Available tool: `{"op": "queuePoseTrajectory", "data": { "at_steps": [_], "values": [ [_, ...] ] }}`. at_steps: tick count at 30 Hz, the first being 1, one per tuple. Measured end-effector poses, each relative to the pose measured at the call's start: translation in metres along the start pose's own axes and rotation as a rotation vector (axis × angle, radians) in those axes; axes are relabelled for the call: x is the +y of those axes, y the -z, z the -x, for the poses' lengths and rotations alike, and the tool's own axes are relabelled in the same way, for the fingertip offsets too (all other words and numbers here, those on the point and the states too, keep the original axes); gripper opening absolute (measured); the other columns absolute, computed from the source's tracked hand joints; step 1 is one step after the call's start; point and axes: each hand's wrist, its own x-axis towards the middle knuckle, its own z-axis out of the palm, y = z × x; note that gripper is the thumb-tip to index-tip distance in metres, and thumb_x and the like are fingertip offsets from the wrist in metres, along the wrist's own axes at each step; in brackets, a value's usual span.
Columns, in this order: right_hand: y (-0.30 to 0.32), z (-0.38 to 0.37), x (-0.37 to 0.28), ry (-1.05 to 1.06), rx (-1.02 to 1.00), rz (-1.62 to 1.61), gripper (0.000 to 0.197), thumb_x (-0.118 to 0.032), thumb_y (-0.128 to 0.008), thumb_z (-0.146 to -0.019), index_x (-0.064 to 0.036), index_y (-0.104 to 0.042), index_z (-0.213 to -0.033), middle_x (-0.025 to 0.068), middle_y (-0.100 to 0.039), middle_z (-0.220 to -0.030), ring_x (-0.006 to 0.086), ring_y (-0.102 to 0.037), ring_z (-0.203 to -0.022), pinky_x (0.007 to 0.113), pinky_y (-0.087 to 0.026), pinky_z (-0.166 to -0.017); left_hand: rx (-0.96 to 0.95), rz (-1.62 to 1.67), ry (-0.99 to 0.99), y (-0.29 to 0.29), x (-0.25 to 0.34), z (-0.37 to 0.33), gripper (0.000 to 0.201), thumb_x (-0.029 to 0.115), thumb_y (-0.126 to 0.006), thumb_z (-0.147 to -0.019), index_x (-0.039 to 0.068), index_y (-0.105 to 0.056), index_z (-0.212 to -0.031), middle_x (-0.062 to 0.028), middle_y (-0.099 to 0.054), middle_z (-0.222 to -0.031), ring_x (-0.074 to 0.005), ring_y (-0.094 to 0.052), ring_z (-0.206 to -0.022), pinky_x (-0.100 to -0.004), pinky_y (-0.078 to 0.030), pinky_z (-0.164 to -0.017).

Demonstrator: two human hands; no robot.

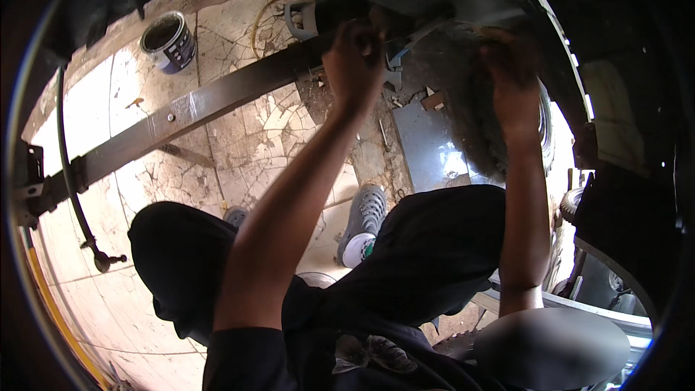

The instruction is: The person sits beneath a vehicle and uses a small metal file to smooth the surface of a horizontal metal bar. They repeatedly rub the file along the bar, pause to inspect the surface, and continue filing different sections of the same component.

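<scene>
Both my arms reach up towards the dark underside of what looks like a vehicle. My left hand [355, 61] is closed, its fingers curled beside the far end of a long metal bar [199, 105]; what they hold is lost in shadow. My right hand [510, 72] is raised farther right, in front of a tyre [486, 127]. Its fingers look bent, but dimness and blur hide whether they grip anything. Between the hands is a blue-grey metal piece [393, 72], partly hidden in the dark.
An open paint bucket [174, 54] stands on the cracked tile floor [246, 145] at the far left. A dark rod with a jointed end [105, 259] hangs at the left. Beneath my arms lies a shiny grey sheet [427, 145], with broken tile bits nearby.
</scene>
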Motion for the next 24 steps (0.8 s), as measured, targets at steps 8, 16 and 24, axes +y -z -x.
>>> {"op": "queuePoseTrajectory", "data": {
  "at_steps": [8,16,24],
  "values": [
    [-0.041,0.039,-0.042,-0.313,-0.078,-0.118,0.034,-0.020,-0.074,-0.101,-0.0074,-0.073,-0.132,0.0194,-0.078,-0.122,0.0320,-0.077,-0.113,0.039,-0.059,-0.097,-0.176,0.242,-0.104,-0.030,0.020,0.058,0.025,0.012,-0.064,-0.103,0.006,-0.079,-0.123,-0.0190,-0.080,-0.102,-0.0337,-0.080,-0.091,-0.0403,-0.061,-0.075],
    [-0.006,0.077,-0.022,-0.364,-0.070,0.041,0.030,-0.022,-0.073,-0.102,-0.0099,-0.077,-0.129,0.0152,-0.080,-0.116,0.0268,-0.080,-0.102,0.037,-0.060,-0.093,-0.529,0.478,0.145,-0.033,0.025,0.089,0.037,0.007,-0.066,-0.105,-0.002,-0.067,-0.141,-0.0166,-0.078,-0.119,-0.0241,-0.075,-0.111,-0.0364,-0.061,-0.093],
    [-0.026,0.039,-0.026,-0.474,-0.080,-0.137,0.026,-0.014,-0.071,-0.100,-0.0062,-0.079,-0.124,0.0096,-0.081,-0.111,0.0161,-0.074,-0.103,0.033,-0.056,-0.094,-0.698,1.173,0.781,-0.011,0.039,0.065,0.047,0.016,-0.061,-0.110,-0.008,-0.053,-0.150,-0.0213,-0.067,-0.138,-0.0303,-0.072,-0.119,-0.0428,-0.063,-0.103]
  ]
}}
